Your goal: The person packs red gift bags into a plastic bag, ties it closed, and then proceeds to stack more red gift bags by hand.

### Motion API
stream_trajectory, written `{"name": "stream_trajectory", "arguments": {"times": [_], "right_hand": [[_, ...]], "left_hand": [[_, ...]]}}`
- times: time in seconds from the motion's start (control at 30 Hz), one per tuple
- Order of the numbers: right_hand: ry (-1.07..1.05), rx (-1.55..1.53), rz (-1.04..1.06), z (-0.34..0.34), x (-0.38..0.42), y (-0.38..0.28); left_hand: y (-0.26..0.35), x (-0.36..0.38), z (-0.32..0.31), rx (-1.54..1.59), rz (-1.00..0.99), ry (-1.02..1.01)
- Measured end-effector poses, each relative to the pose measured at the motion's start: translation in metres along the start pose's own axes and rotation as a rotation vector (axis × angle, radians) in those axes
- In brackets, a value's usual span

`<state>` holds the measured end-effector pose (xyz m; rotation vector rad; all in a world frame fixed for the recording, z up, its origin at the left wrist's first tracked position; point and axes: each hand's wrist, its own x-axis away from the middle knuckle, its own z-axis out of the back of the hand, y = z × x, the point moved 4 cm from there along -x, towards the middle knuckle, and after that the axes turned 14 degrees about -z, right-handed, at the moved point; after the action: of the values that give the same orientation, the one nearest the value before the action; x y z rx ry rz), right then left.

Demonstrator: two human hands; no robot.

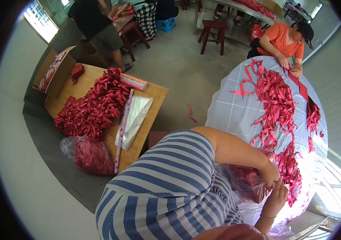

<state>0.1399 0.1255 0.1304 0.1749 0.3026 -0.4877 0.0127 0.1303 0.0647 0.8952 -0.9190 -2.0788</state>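
Observation:
A clear plastic bag [245, 180] with red pieces inside stands at the near edge of the round table, against my striped shirt. My left hand [269, 176] is closed on the gathered mouth of the bag. My right hand [276, 198], with a beaded bracelet at the wrist, meets it there, fingers pinched together at the bag's top. Exactly what each fingertip holds is partly hidden. Just beyond my hands lies a heap of red ribbons [289, 172].
The round table [222, 106] carries a larger red ribbon pile [274, 96]. A person in orange [284, 40] works at its far side. On the left, a wooden table [154, 96] holds red ribbons, plastic sheets and an open carton [60, 74]. A filled bag [92, 156] sits beside it.

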Motion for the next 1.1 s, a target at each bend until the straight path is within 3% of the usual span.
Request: {"name": "stream_trajectory", "arguments": {"times": [0.07,0.17,0.23,0.3,0.4,0.5,0.53,0.57,0.6,0.63,0.67,0.7,0.73,0.83,0.87,0.97,1.0,1.1], "right_hand": [[0.056,0.028,0.037,0.006,-0.002,0.001],[-0.155,0.158,-0.107,0.007,0.006,0.009],[-0.306,0.19,-0.224,0.01,0.013,0.005],[-0.574,-0.163,-0.298,0.011,0.016,0.015],[-0.752,-0.938,-0.768,0.006,0.025,0.014],[-0.471,-1.747,-1.136,-0.016,0.04,0.012],[-0.364,-1.944,-1.269,-0.023,0.04,0.005],[-0.431,-2.095,-1.196,-0.037,0.051,0.021],[-0.353,-2.147,-1.164,-0.033,0.049,0.015],[-0.307,-2.064,-1.223,-0.02,0.034,-0.002],[-0.377,-2.117,-1.097,-0.029,0.037,0.003],[-0.351,-2.088,-1.12,-0.035,0.037,0.006],[-0.517,-2.19,-0.838,-0.039,0.041,0.014],[-0.419,-2.205,-0.949,-0.01,0.024,0.002],[-0.393,-2.184,-0.659,0.001,0.018,0.005],[-0.128,-1.556,-0.372,0.018,0.023,0.007],[-0.116,-1.211,-0.394,0.026,0.024,0.002],[0.004,-0.335,-0.028,0.031,0.005,-0.016]], "left_hand": [[-0.001,0.0,0.001,-0.021,-0.116,-0.028],[-0.003,0.0,0.0,0.028,-0.134,-0.051],[-0.011,-0.001,-0.002,0.019,-0.183,0.045],[-0.006,0.0,-0.002,0.038,-0.202,0.105],[0.006,0.01,0.005,0.054,-0.273,0.165],[-0.004,0.003,-0.006,-0.074,-0.376,0.238],[-0.005,-0.005,-0.016,-0.265,-0.468,0.158],[0.01,0.004,-0.01,-0.169,-0.408,0.162],[0.017,0.007,-0.011,0.047,-0.454,0.195],[0.016,0.01,-0.01,-0.09,-0.437,0.218],[0.008,0.01,-0.012,-0.028,-0.312,0.23],[0.002,0.01,-0.011,0.144,-0.191,0.225],[0.007,0.014,-0.006,0.192,-0.119,0.212],[-0.014,0.018,-0.007,0.419,0.089,0.197],[-0.024,0.017,-0.012,0.505,0.158,0.205],[0.001,0.014,-0.001,0.32,0.227,0.164],[0.001,0.014,-0.003,0.313,0.22,0.145],[-0.003,0.008,-0.006,0.19,0.102,0.132]]}}
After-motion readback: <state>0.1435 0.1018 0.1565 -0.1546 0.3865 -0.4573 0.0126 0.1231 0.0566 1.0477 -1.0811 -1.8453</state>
